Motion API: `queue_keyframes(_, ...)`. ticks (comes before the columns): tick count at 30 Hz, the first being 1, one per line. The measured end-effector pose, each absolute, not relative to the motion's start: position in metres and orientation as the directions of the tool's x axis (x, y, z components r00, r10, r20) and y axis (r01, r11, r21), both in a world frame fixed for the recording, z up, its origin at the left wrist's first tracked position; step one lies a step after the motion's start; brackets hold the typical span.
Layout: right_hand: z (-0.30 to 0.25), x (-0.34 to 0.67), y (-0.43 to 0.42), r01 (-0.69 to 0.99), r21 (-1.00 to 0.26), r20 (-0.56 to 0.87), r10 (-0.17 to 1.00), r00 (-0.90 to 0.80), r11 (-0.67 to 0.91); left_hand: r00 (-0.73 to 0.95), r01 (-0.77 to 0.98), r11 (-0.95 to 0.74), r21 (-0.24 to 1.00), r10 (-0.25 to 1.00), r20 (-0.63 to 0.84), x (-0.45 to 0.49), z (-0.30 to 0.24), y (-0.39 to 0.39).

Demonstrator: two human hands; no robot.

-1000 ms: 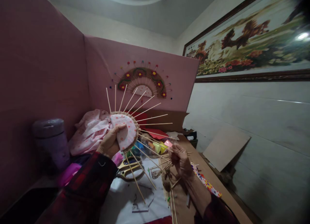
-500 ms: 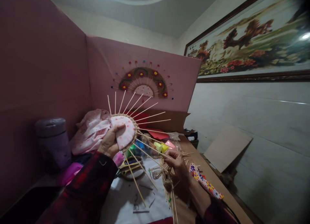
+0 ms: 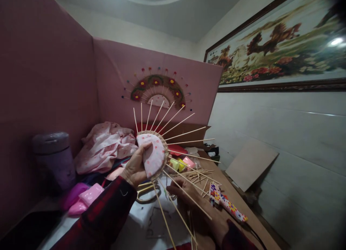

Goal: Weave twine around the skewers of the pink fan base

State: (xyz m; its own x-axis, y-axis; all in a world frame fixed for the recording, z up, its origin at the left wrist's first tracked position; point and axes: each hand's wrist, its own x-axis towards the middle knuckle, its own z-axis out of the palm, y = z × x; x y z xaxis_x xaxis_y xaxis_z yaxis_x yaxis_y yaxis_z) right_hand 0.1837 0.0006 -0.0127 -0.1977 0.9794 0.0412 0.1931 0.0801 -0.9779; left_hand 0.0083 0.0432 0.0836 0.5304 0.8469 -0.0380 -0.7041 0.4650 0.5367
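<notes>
My left hand (image 3: 136, 167) is closed on a half-made fan (image 3: 154, 154): a pink dotted fabric half-disc with a woven rim and several thin bamboo sticks (image 3: 186, 134) radiating from it. The fan is held upright above the table. My right hand (image 3: 181, 193) is lower, under the fan's lower sticks, near a pile of loose sticks (image 3: 196, 175) on the table; its fingers are curled and partly hidden behind the sticks.
A finished fan (image 3: 158, 90) hangs on the pink board behind. Pink cloth (image 3: 104, 145), a purple lidded cup (image 3: 52, 158), scissors (image 3: 147, 192), coloured clay pieces (image 3: 180, 164) and a patterned strip (image 3: 227, 203) lie on the table. A board (image 3: 250, 163) leans against the right wall.
My left hand has carried the fan to the right and slightly up. My right hand has dropped lower and moved left, beneath the sticks.
</notes>
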Motion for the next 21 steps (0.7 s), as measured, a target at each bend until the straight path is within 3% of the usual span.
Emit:
queue_keyframes(9,0.008,0.175,-0.027,0.054,-0.994,0.089,0.996,-0.014,0.09,0.617,-0.676,0.523,0.519,0.787,0.011,0.01,0.083,0.041)
queue_keyframes(15,0.02,0.165,-0.049,0.059,-0.995,0.075,0.997,-0.002,0.075,0.598,-0.713,0.493,0.498,0.799,0.065,0.011,0.079,0.045)
queue_keyframes(21,0.008,0.17,-0.027,0.119,-0.989,0.096,0.995,0.021,0.093,0.555,-0.704,0.455,0.545,0.832,0.021,0.013,0.081,0.04)
